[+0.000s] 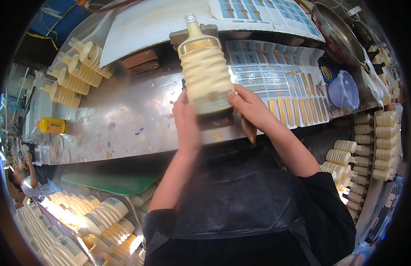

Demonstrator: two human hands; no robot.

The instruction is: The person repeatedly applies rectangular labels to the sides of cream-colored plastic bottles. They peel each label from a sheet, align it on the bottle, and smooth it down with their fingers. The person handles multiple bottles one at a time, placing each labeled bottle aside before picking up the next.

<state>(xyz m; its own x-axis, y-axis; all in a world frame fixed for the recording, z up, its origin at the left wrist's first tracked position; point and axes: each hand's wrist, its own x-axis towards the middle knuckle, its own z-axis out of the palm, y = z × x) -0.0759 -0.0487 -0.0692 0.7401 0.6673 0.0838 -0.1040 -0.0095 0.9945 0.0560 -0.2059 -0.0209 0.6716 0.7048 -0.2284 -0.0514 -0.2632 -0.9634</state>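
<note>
Both my hands clasp a cream ribbed plastic bottle (pixel 204 71) lying on the metal bench (pixel 125 115), left hand (pixel 186 119) and right hand (pixel 250 106) closed around its base; it looks light, stiff and slick, best gripped along the ridges

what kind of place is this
Likely a bottle-labelling bench in a small factory: both hands hold a ribbed cream bottle, sticker sheets cover the metal bench, and more bottles lie in rows.
</note>
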